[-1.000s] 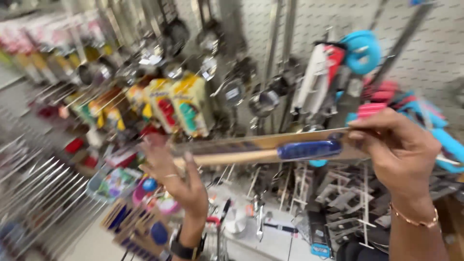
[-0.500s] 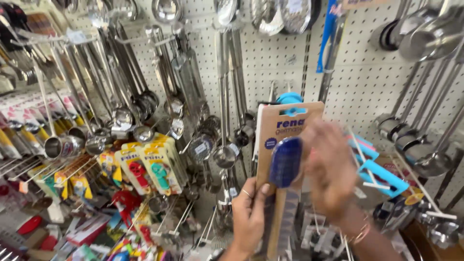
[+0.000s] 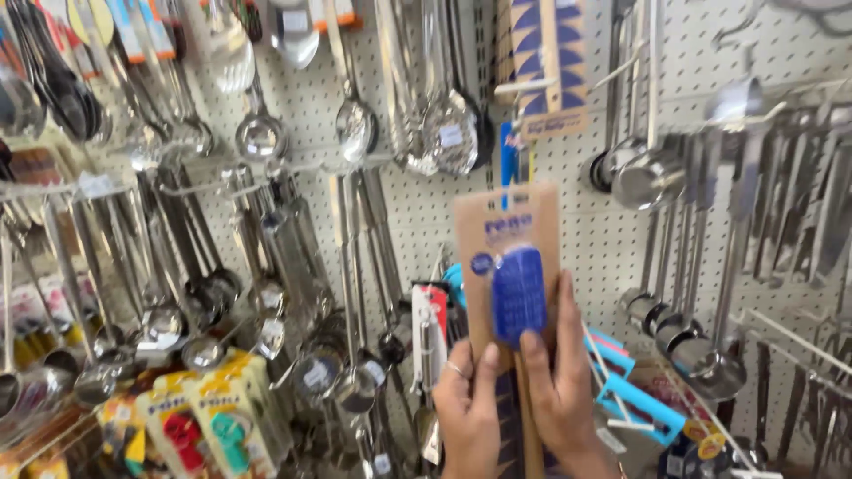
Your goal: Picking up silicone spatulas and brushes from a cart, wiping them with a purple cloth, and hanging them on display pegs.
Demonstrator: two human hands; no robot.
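we held a carded kitchen tool [image 3: 513, 293] upright at about five o'clock in the view, in front of a pegboard wall [image 3: 417, 204] hung with steel ladles [image 3: 259, 133] and spoons. its blue head sat against a brown backing card, and a wooden handle ran down from it between our hands.

our left hand [image 3: 468, 417] sat at six o'clock, its fingers [image 3: 484, 372] closed on the lower left edge of the card with the thumb laid up its face. a ring showed on one finger. our right hand [image 3: 564, 399] sat just at three o'clock of the left, fingers [image 3: 565, 306] pressed together and lying up the card's right side, the thumb touching the bottom of the blue head.

to hold it well, we judged the card wanted support low down on both edges, since the thin board could bend under the weight of the head. keeping the thumbs off the printed part would have left it readable.

at eight o'clock hung yellow packets [image 3: 209, 417]; at four o'clock, blue-handled tools [image 3: 639, 404] on hooks; at two o'clock, steel measuring cups [image 3: 648, 177].
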